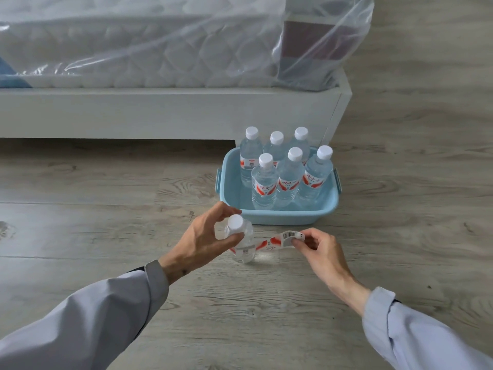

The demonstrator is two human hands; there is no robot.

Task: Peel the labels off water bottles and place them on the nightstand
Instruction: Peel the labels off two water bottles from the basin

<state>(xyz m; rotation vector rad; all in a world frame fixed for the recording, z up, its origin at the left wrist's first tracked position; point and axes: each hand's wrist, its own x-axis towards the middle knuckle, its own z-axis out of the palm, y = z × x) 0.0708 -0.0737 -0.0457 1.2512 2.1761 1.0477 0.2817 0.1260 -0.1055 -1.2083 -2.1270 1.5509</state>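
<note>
Red-and-white label [277, 241] is half unwound at frame centre, right hand [317, 249] pinching it, left hand [205, 241] gripping the bottle [244, 244]; six labelled bottles [282, 169] wait in the blue tub [280, 216], nightstand unseen.

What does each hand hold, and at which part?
The left hand grips the bottle around its neck. The right hand pinches the free end of the label.

bottles [286, 166] in tub [280, 216], before bed [160, 113]
</note>
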